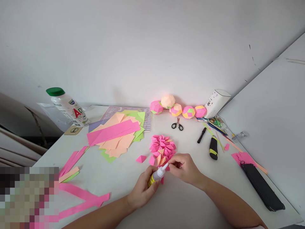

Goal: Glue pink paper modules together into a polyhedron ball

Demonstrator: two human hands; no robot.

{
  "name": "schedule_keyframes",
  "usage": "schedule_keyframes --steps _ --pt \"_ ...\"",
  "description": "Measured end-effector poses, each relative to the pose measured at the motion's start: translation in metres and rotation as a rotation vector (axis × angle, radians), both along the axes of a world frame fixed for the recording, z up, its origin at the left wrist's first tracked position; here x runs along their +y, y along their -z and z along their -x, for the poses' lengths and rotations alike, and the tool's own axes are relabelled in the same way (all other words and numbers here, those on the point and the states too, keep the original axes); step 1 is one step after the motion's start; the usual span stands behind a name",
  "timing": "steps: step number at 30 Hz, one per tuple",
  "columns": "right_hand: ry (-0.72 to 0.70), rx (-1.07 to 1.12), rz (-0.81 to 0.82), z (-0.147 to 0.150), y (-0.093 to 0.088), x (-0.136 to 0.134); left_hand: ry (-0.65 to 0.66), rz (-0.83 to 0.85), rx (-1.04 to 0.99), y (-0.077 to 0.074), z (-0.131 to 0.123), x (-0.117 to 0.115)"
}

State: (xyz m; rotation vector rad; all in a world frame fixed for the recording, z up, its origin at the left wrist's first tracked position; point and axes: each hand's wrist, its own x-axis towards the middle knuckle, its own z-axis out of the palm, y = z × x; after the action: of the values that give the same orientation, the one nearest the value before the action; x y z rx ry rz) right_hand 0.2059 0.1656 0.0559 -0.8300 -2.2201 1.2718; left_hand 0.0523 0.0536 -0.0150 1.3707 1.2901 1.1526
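My left hand [144, 187] is wrapped round a small glue bottle [156, 176] with a white nozzle and a yellow label. The bottle tilts up to the right. At the nozzle's tip, the fingers of my right hand [183, 167] are pinched together; whatever they hold, if anything, is too small to make out. Just beyond both hands lies a heap of folded pink paper pieces [162, 144] with a few peach ones. One loose pink piece [141, 158] rests left of the heap, and another is partly hidden beneath the bottle.
Several faceted paper balls [176, 109] line the wall, with black-handled scissors [177, 124] before them. Stacked paper sheets [119, 136], pink strips [81, 203] and a white bottle [71, 109] are left. Right are a box cutter [213, 148], a black pen [201, 135] and a black case [262, 187].
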Motion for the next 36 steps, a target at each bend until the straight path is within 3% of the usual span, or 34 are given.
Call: schedule_keyframes --steps 8,19,27,36 --pt "0.022 0.035 -0.098 -0.002 -0.001 0.002 0.005 -0.028 -0.063 0.006 0.001 0.002" --pt "-0.097 0.008 -0.115 -0.004 -0.004 0.004 0.003 -0.034 -0.072 0.007 0.001 0.001" --pt "-0.165 0.106 -0.499 -0.003 0.004 0.003 -0.006 -0.025 -0.055 0.006 0.001 0.003" --pt "-0.109 0.07 -0.777 -0.002 0.004 0.002 -0.001 -0.011 -0.076 0.006 0.001 0.002"
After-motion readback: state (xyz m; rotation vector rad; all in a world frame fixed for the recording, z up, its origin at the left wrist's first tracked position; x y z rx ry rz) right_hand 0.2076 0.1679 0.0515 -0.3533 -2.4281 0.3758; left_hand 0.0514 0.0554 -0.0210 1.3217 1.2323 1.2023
